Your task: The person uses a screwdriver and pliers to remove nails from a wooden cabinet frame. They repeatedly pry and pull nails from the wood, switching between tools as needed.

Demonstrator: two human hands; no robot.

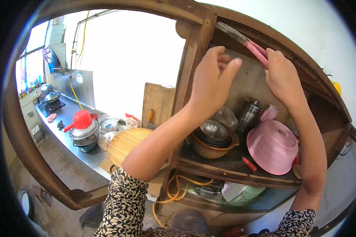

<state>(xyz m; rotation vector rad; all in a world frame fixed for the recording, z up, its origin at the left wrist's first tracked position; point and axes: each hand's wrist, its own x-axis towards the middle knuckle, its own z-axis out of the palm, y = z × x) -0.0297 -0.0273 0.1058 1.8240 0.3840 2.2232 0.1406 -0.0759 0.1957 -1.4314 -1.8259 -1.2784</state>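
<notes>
My right hand is raised in front of the wooden cabinet's upper opening, its fingers closed on the pink handles of a pair of scissors. Their grey blades point up and left toward the top frame. To the left, my left hand is lifted near the cabinet's upright post, thumb apart from loosely bent fingers, with nothing in it. Below both hands, the shelf bears a brown pot with metal bowls inside, a dark metal canister and an upturned pink plastic basket.
A red-handled tool lies at the shelf's front edge. Beneath the shelf runs a looped yellow hose. Through the left opening, a steel counter carries a red dipper on a pot, a woven bamboo tray and a cutting board.
</notes>
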